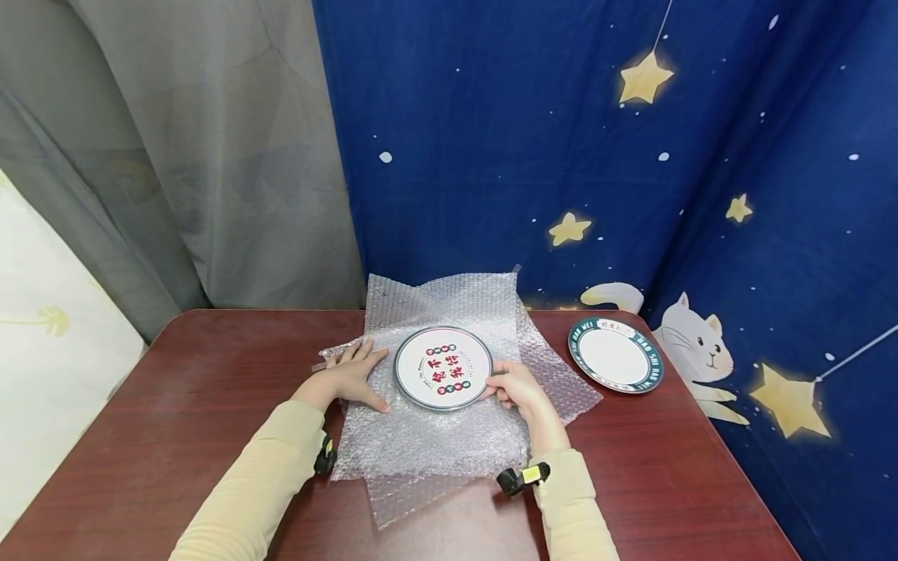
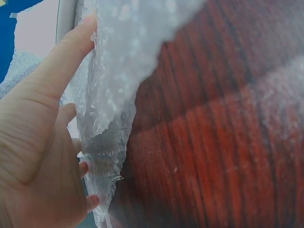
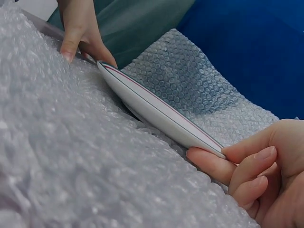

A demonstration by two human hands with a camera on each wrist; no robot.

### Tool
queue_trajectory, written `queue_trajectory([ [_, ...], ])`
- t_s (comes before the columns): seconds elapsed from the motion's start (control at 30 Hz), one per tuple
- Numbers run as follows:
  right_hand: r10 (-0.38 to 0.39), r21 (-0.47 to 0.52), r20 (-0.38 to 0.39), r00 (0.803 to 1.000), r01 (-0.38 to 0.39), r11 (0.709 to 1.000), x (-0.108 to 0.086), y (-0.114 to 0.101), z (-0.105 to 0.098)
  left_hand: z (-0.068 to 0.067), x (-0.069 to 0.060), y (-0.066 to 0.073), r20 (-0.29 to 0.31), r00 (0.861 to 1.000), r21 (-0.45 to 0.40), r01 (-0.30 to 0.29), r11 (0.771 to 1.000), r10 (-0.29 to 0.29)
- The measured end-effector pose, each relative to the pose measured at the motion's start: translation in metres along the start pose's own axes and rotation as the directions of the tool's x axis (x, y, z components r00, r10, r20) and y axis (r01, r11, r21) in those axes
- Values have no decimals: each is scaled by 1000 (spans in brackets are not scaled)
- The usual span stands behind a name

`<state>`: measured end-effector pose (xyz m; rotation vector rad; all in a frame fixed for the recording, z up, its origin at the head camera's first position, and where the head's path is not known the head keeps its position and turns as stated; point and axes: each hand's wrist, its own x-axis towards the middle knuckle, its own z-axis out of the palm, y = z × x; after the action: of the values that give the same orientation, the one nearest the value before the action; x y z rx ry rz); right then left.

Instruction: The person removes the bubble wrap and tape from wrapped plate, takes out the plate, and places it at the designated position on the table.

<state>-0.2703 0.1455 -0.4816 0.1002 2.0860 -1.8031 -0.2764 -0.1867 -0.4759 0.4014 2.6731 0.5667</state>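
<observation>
A round white plate (image 1: 443, 368) with red characters and a dark rim lies on layered sheets of bubble wrap (image 1: 442, 448). My right hand (image 1: 517, 387) pinches the plate's right edge between thumb and index finger; in the right wrist view the plate (image 3: 159, 111) looks slightly tilted, its edge held by the right hand (image 3: 259, 173). With fingers spread, my left hand (image 1: 351, 375) rests on the bubble wrap left of the plate. The left wrist view shows the left hand (image 2: 45, 128) extended along the edge of the wrap (image 2: 118, 71).
A second plate (image 1: 616, 355), white with a green lettered rim, lies at the right on the dark red wooden table (image 1: 231, 389). Behind the table hang a grey curtain (image 1: 259, 156) and a blue curtain (image 1: 491, 156) with stars.
</observation>
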Motion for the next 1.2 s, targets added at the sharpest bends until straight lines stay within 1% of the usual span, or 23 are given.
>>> queue_trajectory([
  [0.27, 11, 27, -9, 1000, -11, 1000, -3, 0, 1, -1, -2, 1, 10, 1000, -2, -5, 1000, 5],
  [0.53, 36, 83, -29, 999, -33, 996, -5, -1, -1, 0, -2, 0, 7, 1000, -1, -9, 1000, 9],
  [0.83, 18, 93, -39, 999, -14, 996, -7, -2, -2, 0, 0, 1, 0, 1000, 13, -4, 1000, 4],
  [1.07, -1, 132, -39, 999, 6, 991, -10, -8, -5, 2, 2, -1, -4, 1000, 21, -6, 1000, 6],
  [1.2, -17, 126, -40, 999, 22, 992, -12, -10, -8, 2, 2, -2, -6, 1000, 25, -5, 1000, 5],
])
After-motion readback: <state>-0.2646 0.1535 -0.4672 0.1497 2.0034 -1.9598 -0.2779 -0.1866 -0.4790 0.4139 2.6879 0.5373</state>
